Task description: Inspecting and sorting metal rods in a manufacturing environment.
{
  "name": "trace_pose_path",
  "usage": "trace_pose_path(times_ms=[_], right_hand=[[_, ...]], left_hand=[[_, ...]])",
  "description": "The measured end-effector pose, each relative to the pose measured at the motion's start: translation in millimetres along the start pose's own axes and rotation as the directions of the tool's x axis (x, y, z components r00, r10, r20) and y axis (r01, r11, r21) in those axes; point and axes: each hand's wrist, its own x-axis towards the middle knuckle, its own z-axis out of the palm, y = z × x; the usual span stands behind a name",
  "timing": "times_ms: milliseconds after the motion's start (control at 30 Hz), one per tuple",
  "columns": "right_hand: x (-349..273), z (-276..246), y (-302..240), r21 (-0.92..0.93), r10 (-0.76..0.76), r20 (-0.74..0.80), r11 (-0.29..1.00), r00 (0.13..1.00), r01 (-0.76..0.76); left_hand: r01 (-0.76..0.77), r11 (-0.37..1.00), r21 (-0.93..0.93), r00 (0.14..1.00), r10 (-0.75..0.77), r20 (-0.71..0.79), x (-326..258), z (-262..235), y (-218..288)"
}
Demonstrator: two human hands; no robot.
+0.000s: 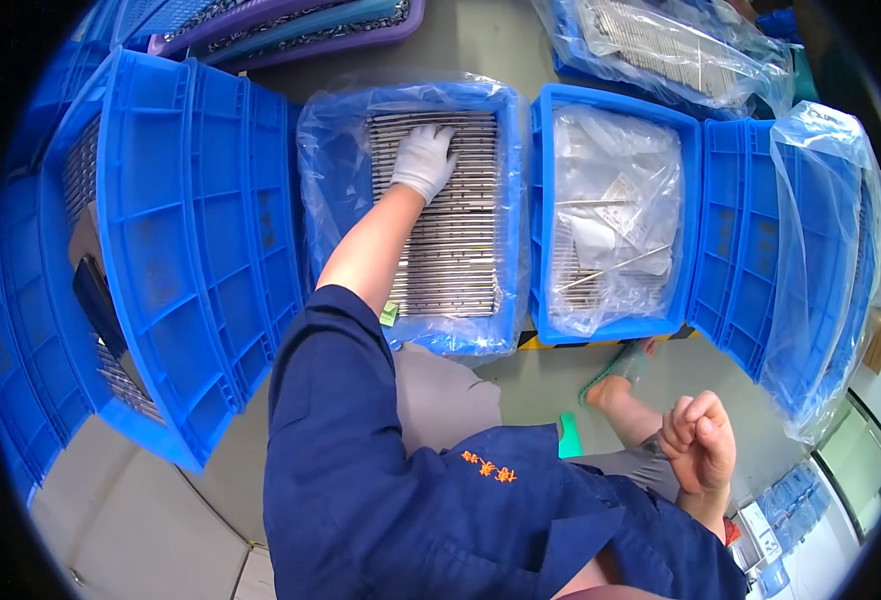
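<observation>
My left hand (425, 162), in a white glove, lies on a dense layer of slim metal rods (451, 260) in a blue crate lined with clear plastic. Its fingers are stretched out and slightly apart over the upper rows, gripping none of the rods that I can see. The rods lie side by side across the crate (336, 160), with small dark marks along them. A small green piece (390, 314) sits at the lower left corner of the rods. My bare right hand (699, 440) is raised at the lower right, away from the crates, its fingers curled closed with nothing visible in them.
To the right stands another blue crate (543, 210) with plastic wrap, a few loose rods and more rods beneath. Stacked blue crates (151, 230) rise at the left, one bearing a dark flat object (101, 305). Bagged rods (651, 45) lie at the far right; purple trays (361, 40) far left.
</observation>
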Motion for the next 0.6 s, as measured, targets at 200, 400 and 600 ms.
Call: trace_pose_path(times_ms=[200, 400, 600], right_hand=[[0, 1, -1, -0.009, -0.011, -0.014, 1.0, 1.0, 0.011], [2, -2, 0, -0.02, -0.011, -0.029, 1.0, 1.0, 0.01], [2, -5, -5, -0.035, 0.02, -0.052, 0.999, 0.998, -0.022]], left_hand=[[0.217, 0.974, -0.065, 0.966, -0.224, -0.126, 2, -11, -16], [0.705, 0.639, -0.306, 0.659, -0.751, -0.05, 4, -6, -70], [0.747, 0.568, -0.345, 0.63, -0.771, 0.096, 20, -2, -53]])
